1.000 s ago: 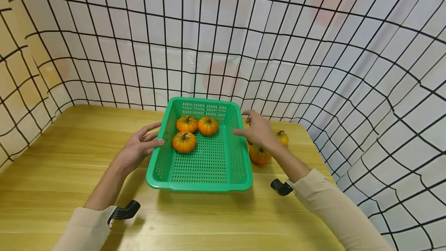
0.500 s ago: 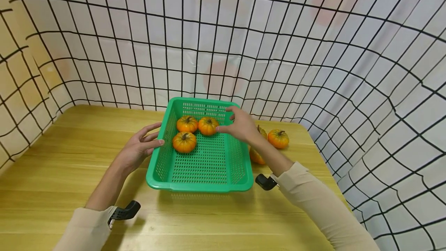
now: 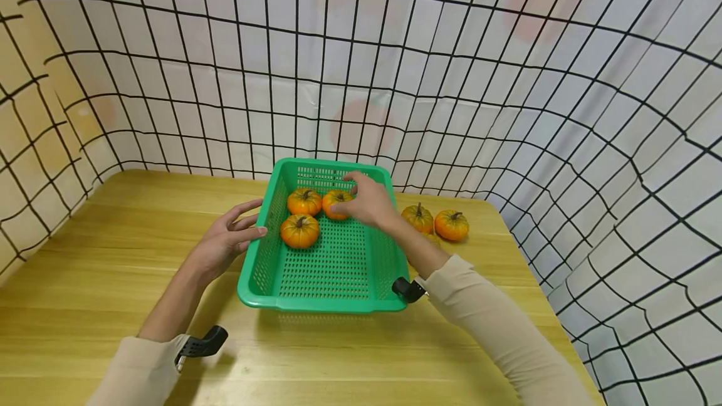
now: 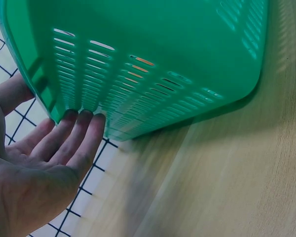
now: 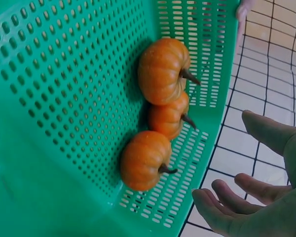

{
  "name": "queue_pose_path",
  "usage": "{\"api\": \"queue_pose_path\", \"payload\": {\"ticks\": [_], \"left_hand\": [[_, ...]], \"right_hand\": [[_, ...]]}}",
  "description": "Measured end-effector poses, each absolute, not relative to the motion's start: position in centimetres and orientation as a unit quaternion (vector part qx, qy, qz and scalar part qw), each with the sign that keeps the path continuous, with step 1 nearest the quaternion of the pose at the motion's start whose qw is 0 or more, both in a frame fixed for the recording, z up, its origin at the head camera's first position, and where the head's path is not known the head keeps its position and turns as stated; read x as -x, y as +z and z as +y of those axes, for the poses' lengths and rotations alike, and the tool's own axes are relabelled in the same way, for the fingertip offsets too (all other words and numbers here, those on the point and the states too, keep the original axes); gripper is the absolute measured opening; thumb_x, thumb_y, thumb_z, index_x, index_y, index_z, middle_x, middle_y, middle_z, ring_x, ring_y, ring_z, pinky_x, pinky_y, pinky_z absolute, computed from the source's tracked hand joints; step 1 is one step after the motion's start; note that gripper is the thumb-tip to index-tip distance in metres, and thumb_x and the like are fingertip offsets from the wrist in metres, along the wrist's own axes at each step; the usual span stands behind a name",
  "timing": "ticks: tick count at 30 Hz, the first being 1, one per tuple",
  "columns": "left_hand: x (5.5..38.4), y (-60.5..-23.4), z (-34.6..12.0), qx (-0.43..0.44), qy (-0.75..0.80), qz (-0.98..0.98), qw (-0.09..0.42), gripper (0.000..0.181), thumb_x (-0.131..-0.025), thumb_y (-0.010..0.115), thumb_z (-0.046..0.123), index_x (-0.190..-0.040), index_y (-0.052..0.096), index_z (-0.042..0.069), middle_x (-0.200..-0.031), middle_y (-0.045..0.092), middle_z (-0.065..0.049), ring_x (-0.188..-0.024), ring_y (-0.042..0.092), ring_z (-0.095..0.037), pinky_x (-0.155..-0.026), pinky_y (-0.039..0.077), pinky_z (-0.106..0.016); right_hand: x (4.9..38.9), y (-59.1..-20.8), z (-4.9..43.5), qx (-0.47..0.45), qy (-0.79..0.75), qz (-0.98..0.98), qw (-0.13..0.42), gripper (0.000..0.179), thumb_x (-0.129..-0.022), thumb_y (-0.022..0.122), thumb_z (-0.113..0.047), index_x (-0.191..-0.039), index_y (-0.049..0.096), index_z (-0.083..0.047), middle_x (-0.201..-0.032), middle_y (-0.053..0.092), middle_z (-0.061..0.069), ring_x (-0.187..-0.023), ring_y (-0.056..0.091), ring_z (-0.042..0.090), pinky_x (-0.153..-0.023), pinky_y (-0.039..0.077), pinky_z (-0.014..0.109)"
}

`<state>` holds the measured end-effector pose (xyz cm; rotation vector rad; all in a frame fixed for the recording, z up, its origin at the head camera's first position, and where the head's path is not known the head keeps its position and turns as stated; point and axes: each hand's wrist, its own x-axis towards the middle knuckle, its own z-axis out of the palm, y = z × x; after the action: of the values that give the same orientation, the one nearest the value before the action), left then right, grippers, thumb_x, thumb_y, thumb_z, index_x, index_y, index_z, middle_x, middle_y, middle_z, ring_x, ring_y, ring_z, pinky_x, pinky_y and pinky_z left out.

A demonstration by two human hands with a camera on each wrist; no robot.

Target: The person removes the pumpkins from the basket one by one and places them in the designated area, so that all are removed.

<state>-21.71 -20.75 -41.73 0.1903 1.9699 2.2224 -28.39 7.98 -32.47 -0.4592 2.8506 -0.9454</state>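
Note:
A green plastic basket (image 3: 324, 304) stands on the wooden table with three small orange pumpkins inside: one in front (image 3: 299, 232), one back left (image 3: 304, 203), one back right (image 3: 334, 198). My left hand (image 3: 222, 240) holds the basket's left side, thumb over the rim and fingertips against the slotted outer wall (image 4: 153, 79). Over the basket is my right hand (image 3: 369, 202), its thumb overlapping the back-right pumpkin in the head view. From the right wrist, fingers and thumb look spread and loosely bent, with nothing between them, apart from the nearest pumpkin (image 5: 145, 160).
Right of the basket, two pumpkins, one nearer (image 3: 417, 217) and one farther right (image 3: 452, 225), sit on the table (image 3: 271, 362). A third shows slightly behind the right forearm. A black wire grid (image 3: 352, 52) lines the back and sides.
My right hand has moved left from the basket's right rim to above the pumpkins inside, uncovering pumpkins on the table. The left hand and basket have stayed put.

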Motion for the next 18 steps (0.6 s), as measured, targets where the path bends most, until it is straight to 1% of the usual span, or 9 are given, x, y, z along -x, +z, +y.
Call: {"api": "queue_pose_path", "payload": {"ticks": [8,12,18], "left_hand": [[21.6,-41.8,-20.8,-0.068,0.742,0.662,0.081,0.075,-0.098,0.066,0.008,-0.160,0.025,0.011,-0.159,0.033,-0.026,-0.117,0.062,-0.014,-0.093,0.056,-0.027],[21.6,-41.7,-20.7,-0.069,0.744,0.660,0.083,0.075,-0.098,0.066,0.008,-0.160,0.024,0.011,-0.160,0.033,-0.026,-0.118,0.063,-0.014,-0.093,0.056,-0.028],[21.7,-41.9,-20.7,-0.066,0.741,0.663,0.084,0.076,-0.097,0.067,0.009,-0.160,0.024,0.011,-0.159,0.033,-0.025,-0.118,0.063,-0.014,-0.093,0.056,-0.028]], "right_hand": [[28.7,-33.3,6.5,0.163,-0.327,0.929,0.060,0.074,-0.083,0.085,-0.034,-0.147,0.051,-0.021,-0.137,0.062,0.014,-0.123,0.059,0.031,-0.097,0.053,0.048],[29.0,-33.8,6.0,0.180,-0.339,0.920,0.074,0.075,-0.084,0.084,-0.034,-0.148,0.050,-0.020,-0.140,0.060,0.015,-0.127,0.058,0.032,-0.098,0.053,0.050],[29.6,-34.3,5.2,0.190,-0.341,0.916,0.094,0.074,-0.083,0.084,-0.036,-0.148,0.051,-0.022,-0.137,0.062,0.012,-0.122,0.060,0.027,-0.096,0.054,0.046]]}}
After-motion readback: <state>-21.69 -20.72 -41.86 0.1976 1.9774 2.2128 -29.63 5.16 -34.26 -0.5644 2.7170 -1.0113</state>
